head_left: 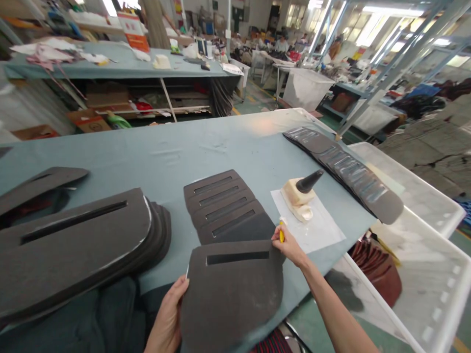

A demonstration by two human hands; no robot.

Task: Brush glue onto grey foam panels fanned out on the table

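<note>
A dark grey panel with one slot (231, 299) lies at the table's near edge. My left hand (171, 309) grips its left edge, thumb on top and fingers beneath. At its upper right corner, my right hand (289, 244) pinches the edge and also holds a small yellow tool (281, 232). Just beyond are overlapping slotted grey pieces (224, 203). On a white sheet (327, 230) to the right stands a cream-coloured block or container (298, 196) with a black cone-shaped piece (309, 181) leaning from it.
A thick stack of slotted panels (81, 245) fills the near left. Another row of grey pieces (342, 169) lies along the right edge of the blue-green table (140, 152). White bins (434, 274) stand beside it, one with reddish-brown pieces (379, 274). A second table (125, 66) is behind.
</note>
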